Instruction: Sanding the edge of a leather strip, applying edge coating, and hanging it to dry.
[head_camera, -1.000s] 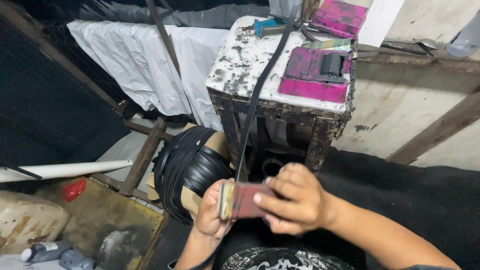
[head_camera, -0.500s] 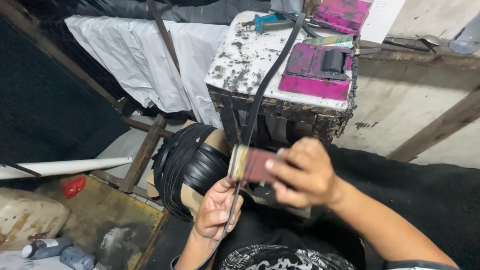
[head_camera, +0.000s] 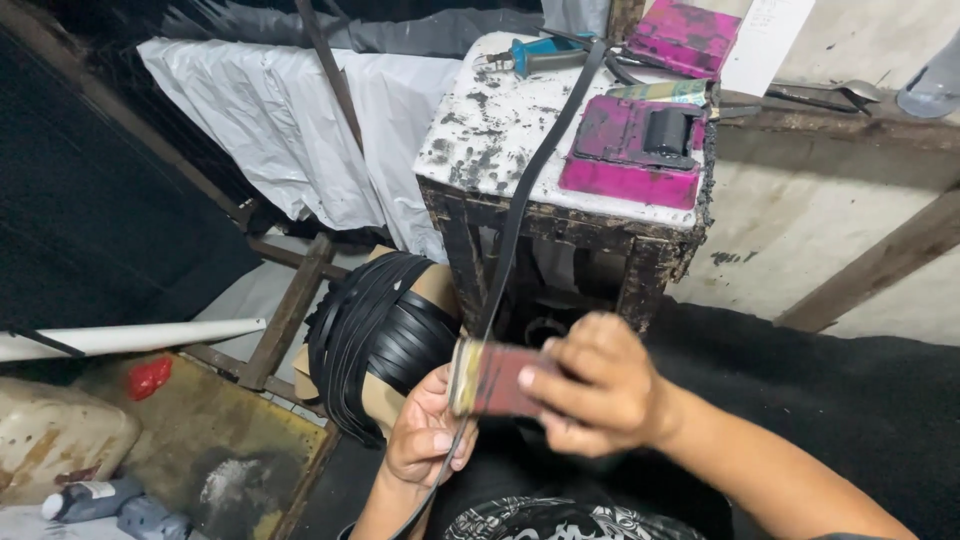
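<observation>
Right hand (head_camera: 590, 385) grips a red block (head_camera: 495, 378) against the black strap (head_camera: 520, 210); left hand (head_camera: 430, 430) pinches the strap just below the block.

Right hand (head_camera: 590, 385) raised, fingers curled gripping, left hand (head_camera: 430, 435) below, pinching

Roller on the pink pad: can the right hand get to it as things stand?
Probably not right away. The right hand is gripping a small reddish block against the black strap, so it is occupied. The roller lies uncovered on the pink pad with nothing between, so only the block hinders it.
</observation>
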